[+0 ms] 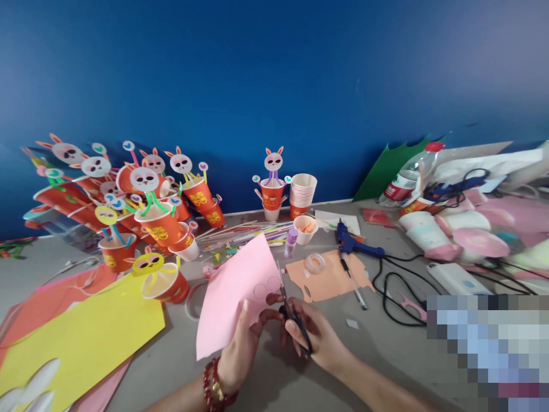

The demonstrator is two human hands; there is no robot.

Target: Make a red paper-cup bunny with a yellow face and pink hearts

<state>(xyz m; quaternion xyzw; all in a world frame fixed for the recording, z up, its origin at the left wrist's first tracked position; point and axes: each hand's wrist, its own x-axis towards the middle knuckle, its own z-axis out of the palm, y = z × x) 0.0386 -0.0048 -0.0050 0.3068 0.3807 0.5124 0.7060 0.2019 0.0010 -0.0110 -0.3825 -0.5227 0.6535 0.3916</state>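
Observation:
A sheet of pink paper [235, 292] is gripped in my left hand [244, 343], tilted up off the table. Small circles are drawn near its right edge. Black-handled scissors [304, 332] sit in my right hand [315, 332], fingers wrapped round the handles. Their blades point away from me, right beside the paper's right edge by the circles. Whether the blades touch the paper I cannot tell. Beyond the hands lie a purple glue stick [290, 243], a peach paper sheet [330, 277] with cutouts, and a roll of clear tape [315, 263] on it.
Red paper cups with bunny faces [158, 223] crowd the left, above yellow paper [94, 326]. A cup stack [303, 194] stands at the back. On the right are a blue glue gun [355, 243] with a looping black cord, a pen [354, 283] and a plastic bottle [407, 174].

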